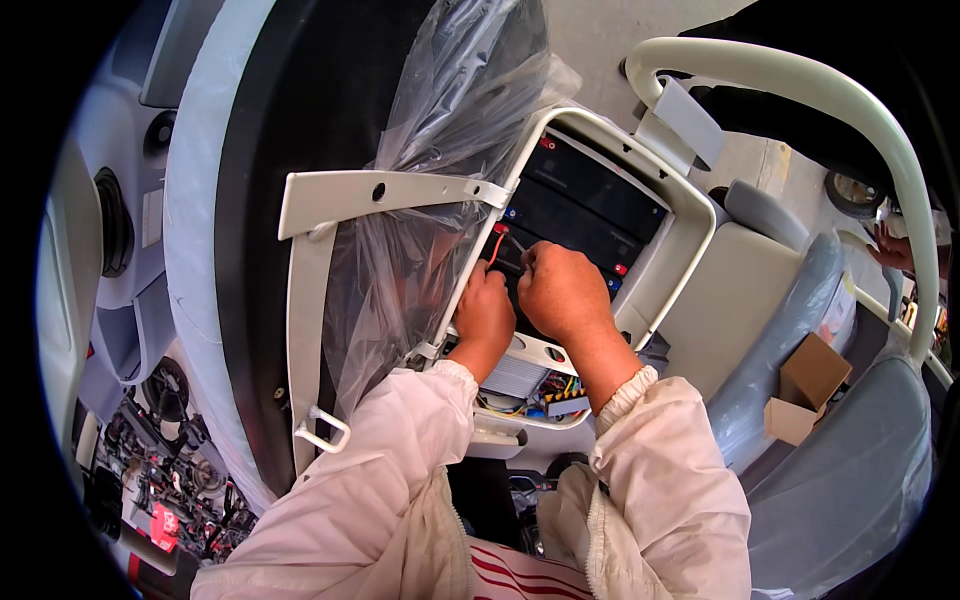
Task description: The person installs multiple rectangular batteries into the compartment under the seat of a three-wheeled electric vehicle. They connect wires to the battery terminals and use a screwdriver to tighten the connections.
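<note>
Both hands work close together inside an open compartment framed by a pale cream tubular frame; in it lie black batteries set side by side, with small red and blue marks at their ends; the left hand is curled, its fingers bent down over the near edge of the batteries, right beside a red wire that runs up from under its fingertips; whether it actually pinches that wire cannot be told, since the fingertips are hidden; the right hand lies just beside it, touching or nearly touching it, knuckles up and fingers folded under against the battery tops, and what it grips, if anything, is hidden too; both forearms come up from the lower edge in pale cream sleeves with gathered cuffs; below the wrists sits a ribbed grey box with a cluster of yellow, blue and red wires next to it; to the left, a clear plastic sheet drapes over a cream bracket and over a large black panel with a white edge; to the right stands a grey plastic-wrapped seat, with two small cardboard boxes resting against it; at the far right edge, another person's hand shows near the curved cream rail.
</note>
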Demonstrator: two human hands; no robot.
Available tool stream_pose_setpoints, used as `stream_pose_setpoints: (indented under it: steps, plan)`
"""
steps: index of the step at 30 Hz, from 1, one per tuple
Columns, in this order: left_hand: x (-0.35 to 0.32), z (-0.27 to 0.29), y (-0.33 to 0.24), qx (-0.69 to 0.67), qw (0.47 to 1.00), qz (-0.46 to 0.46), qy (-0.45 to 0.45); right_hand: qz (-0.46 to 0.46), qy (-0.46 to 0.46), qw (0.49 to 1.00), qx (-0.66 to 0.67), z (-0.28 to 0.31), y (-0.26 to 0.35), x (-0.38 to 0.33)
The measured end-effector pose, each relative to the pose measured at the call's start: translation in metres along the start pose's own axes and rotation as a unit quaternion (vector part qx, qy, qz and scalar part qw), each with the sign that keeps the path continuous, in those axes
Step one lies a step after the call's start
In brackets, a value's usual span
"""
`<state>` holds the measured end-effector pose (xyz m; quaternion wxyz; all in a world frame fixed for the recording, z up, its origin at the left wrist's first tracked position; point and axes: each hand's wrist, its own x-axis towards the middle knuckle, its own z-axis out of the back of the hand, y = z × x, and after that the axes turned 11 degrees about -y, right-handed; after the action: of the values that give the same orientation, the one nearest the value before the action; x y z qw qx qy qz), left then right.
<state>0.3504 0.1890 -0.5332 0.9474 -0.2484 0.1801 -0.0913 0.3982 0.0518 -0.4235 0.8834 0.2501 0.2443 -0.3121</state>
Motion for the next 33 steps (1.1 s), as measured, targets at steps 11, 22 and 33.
stream_pose_setpoints:
  steps: [11, 22, 33]
  plan:
    - [0.015, -0.007, 0.001, -0.027, 0.999, -0.024, 0.001, -0.012, -0.014, 1.0, 0.021, -0.002, -0.008, 0.0]
    - [0.039, -0.024, 0.016, -0.56, 0.64, 0.483, 0.208, -0.053, -0.026, 0.995, 0.08, -0.015, 0.005, -0.01]
    - [0.042, 0.022, -0.019, -0.73, 0.421, 0.495, 0.211, 0.106, -0.121, 0.979, 0.126, -0.007, 0.027, -0.051]
